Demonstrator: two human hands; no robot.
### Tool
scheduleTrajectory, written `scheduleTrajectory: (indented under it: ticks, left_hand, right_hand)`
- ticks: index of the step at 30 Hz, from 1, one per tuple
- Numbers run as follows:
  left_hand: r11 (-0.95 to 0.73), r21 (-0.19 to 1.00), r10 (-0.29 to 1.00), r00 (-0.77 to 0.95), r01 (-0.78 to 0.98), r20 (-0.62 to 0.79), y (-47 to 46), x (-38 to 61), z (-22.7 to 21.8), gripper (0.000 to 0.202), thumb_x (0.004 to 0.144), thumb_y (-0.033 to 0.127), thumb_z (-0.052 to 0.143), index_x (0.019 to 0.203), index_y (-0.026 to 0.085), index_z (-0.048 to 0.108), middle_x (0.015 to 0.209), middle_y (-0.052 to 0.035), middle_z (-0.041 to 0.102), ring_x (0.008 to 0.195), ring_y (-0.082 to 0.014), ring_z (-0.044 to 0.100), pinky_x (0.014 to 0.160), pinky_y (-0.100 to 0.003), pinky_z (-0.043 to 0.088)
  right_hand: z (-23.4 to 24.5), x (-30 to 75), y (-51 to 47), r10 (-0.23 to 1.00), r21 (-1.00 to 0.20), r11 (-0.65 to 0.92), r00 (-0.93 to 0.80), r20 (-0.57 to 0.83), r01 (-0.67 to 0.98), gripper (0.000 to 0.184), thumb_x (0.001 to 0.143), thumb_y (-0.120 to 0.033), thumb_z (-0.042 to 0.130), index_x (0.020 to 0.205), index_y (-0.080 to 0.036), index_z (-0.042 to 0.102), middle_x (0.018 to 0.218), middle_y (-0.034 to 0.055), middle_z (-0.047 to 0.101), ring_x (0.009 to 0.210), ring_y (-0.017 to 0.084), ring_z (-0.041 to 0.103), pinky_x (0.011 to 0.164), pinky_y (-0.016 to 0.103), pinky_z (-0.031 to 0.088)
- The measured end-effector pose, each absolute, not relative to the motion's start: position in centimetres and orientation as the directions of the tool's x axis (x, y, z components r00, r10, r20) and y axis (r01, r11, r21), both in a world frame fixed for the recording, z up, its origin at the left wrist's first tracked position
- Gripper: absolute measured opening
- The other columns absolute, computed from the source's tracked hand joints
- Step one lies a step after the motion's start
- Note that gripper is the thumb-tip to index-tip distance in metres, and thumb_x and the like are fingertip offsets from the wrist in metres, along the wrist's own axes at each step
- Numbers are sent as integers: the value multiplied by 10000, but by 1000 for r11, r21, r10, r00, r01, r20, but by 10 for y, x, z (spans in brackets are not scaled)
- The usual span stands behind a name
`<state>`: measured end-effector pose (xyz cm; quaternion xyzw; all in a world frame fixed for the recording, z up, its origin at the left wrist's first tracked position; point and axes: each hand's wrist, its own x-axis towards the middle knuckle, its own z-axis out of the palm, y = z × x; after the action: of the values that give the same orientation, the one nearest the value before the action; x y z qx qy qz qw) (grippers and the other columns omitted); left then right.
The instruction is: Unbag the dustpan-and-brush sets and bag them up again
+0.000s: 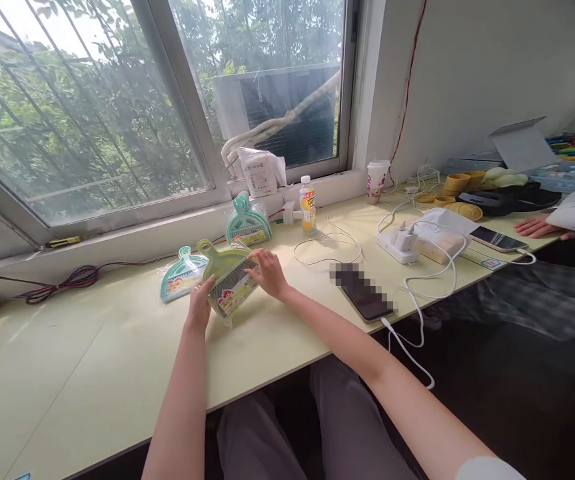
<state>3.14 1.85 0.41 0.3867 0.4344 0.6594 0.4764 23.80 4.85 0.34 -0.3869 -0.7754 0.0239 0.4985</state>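
Note:
Between my hands is a green dustpan and brush set (232,283) in clear plastic wrap, tilted above the table, its printed label facing me. My left hand (200,301) grips its left side, the fingers partly behind it. At the upper right edge, the fingers of my right hand (268,273) are closed on it. Behind it to the left, a teal dustpan set (181,275) lies on the table. Another wrapped teal dustpan set (247,223) leans upright by the window wall.
A drink bottle (308,207), a paper cup (377,181) and a white package (261,172) stand along the window side. To the right are a phone (364,293), a power strip (398,245) and looping white cables. A co-worker's hand (537,225) rests at the far right.

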Motion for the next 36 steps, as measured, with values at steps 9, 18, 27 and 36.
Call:
scheduleTrajectory:
  ticks: [9,18,27,36]
  left_hand:
    - [-334,880,890,-420,-339,177,25,24,-1,242,706,232,728,940,177,698,948,-27,727,846,-150,678,803,-241,550]
    - [-292,927,909,-369,-237,192,23,31,-3,303,687,290,738,967,182,691,951,-50,730,931,-219,683,854,-328,558]
    - [-348,880,881,-433,-322,190,21,28,-1,281,764,257,647,1033,176,661,1082,-57,708,1047,-202,646,923,-328,527]
    - [-276,892,920,-368,-358,137,16,29,-1,229,784,276,646,991,182,674,1039,-48,718,1010,-206,658,862,-296,546]
  right_hand:
    - [4,239,29,547,-124,793,-607,577,596,328,995,-349,399,877,-174,650,852,72,668,805,164,587,636,252,356]
    - [4,233,26,379,-46,900,-724,576,434,318,983,-377,431,967,-170,672,1043,109,657,951,193,590,843,331,375]
    - [-5,231,31,731,-374,674,-504,460,636,373,975,-390,441,766,-169,657,796,97,676,751,189,609,631,270,337]
    - [-14,227,48,962,-984,169,-224,154,51,234,866,-401,577,1002,-212,557,606,-55,581,511,107,504,558,248,414]
